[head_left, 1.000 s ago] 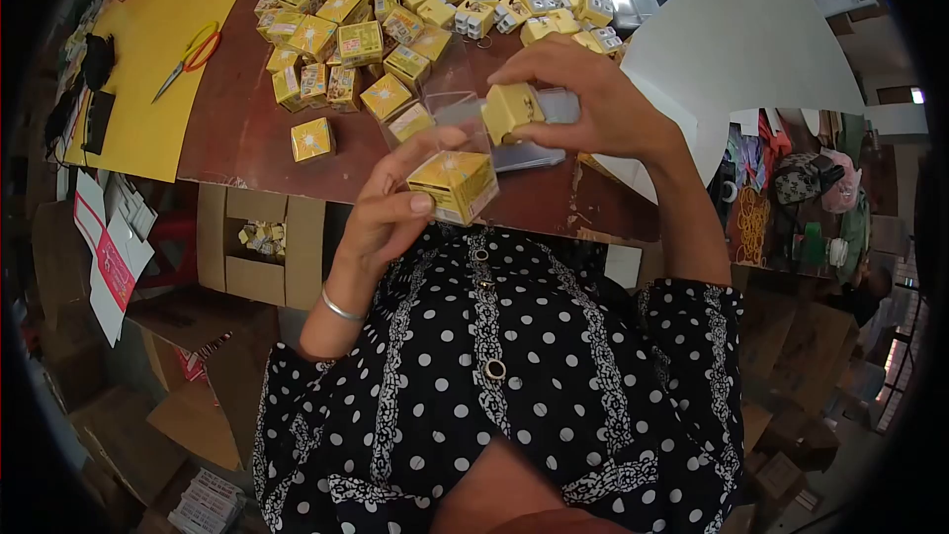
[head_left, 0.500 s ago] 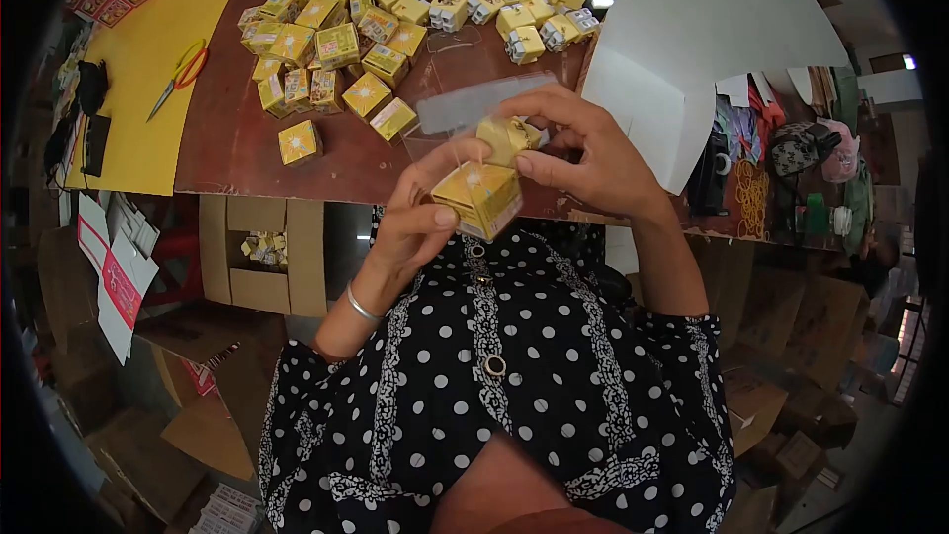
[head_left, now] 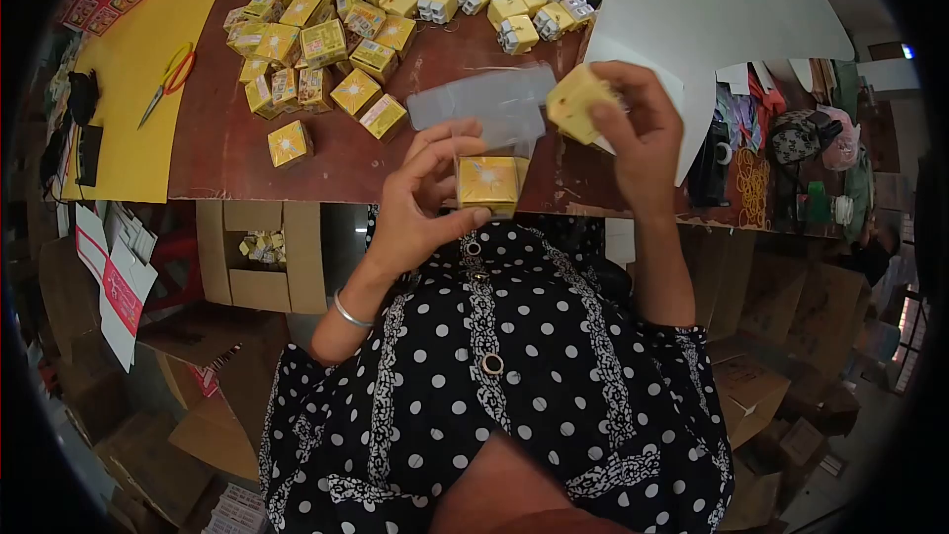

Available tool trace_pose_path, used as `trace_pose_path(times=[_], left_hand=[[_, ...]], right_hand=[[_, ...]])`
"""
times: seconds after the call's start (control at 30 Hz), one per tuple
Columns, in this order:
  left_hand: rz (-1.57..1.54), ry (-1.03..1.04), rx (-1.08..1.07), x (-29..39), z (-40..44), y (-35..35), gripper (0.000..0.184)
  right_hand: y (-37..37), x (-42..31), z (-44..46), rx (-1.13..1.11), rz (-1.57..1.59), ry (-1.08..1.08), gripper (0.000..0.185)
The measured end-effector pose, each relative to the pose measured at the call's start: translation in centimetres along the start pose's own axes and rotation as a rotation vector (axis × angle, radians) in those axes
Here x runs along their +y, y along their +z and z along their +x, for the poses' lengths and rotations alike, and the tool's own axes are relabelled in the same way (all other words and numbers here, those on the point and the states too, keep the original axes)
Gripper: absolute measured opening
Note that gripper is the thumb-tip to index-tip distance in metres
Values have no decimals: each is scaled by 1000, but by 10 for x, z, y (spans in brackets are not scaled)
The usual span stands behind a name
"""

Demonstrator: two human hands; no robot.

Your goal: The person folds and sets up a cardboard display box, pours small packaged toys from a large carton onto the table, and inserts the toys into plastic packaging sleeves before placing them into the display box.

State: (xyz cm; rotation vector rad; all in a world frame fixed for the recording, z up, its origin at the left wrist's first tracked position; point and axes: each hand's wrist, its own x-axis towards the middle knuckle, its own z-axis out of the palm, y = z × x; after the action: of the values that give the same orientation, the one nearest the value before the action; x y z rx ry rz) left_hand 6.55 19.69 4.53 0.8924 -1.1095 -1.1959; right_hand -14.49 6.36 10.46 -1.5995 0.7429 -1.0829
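Note:
Close to the table's front edge, my left hand (head_left: pixel 410 203) grips a small yellow box (head_left: pixel 487 181) with a white starburst on its face. A clear flap seems to stand up from this box. Up and to the right, my right hand (head_left: pixel 643 129) pinches a pale yellow toy cube (head_left: pixel 576 107), apart from the box. Clear plastic packaging (head_left: pixel 474 104) lies on the table between and beyond both hands. One more starburst box (head_left: pixel 289 142) sits alone to the left, below a heap of printed yellow boxes (head_left: pixel 321 44).
Many yellow-and-grey toy cubes (head_left: pixel 440 2) are heaped at the back of the red-brown table (head_left: pixel 222 119). Scissors (head_left: pixel 168 82) rest on yellow sheeting at left. A large white sheet (head_left: pixel 722 5) and rubber bands (head_left: pixel 751 193) are at right. An open carton (head_left: pixel 304 257) stands below the table.
My right hand has moved right and away from the box with the pale yellow cube. My left hand has turned the box so its starburst face shows squarely.

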Motion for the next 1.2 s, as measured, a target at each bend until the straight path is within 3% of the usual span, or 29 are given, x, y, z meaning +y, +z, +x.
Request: trace_pose_path(times=[0.13, 0.27, 0.37, 0.6, 0.67, 0.8, 0.87, 1.0, 1.07, 1.1, 1.17, 1.2], left_hand=[[-8, -239, 39, 3, -1, 6, 61], [44, -187, 16, 5, 2, 20, 62], [-101, -209, 43, 4, 1, 19, 63], [-117, -117, 60, -1, 1, 19, 66], [-108, -105, 70, -2, 1, 18, 66], [-73, -46, 155, -4, -1, 19, 66], [-35, -14, 173, -4, -1, 18, 66], [122, 36, 161, -5, 3, 17, 69], [157, 60, 150, -2, 4, 19, 74], [10, 37, 147, 6, 5, 23, 79], [-137, 16, 140, 10, 3, 26, 85], [-106, 43, 108, 9, 2, 28, 88]], right_hand=[[5, -24, 3, 1, 65, -257, 42], [25, -21, -8, -75, -293, -286, 49], [21, -12, -6, -148, -472, -399, 48], [21, -15, 1, -282, -597, -542, 52], [28, -22, -2, -144, -437, -440, 47], [8, -23, -5, -164, -381, -363, 46], [-2, -20, -5, -247, -559, -483, 49], [-7, -32, -9, -364, -521, -365, 51], [-2, -34, -7, -225, -352, -178, 55], [3, -31, -8, -227, -349, -180, 55], [13, -17, -12, -175, 95, 7, 57], [16, -9, -18, -175, 94, 6, 57]])
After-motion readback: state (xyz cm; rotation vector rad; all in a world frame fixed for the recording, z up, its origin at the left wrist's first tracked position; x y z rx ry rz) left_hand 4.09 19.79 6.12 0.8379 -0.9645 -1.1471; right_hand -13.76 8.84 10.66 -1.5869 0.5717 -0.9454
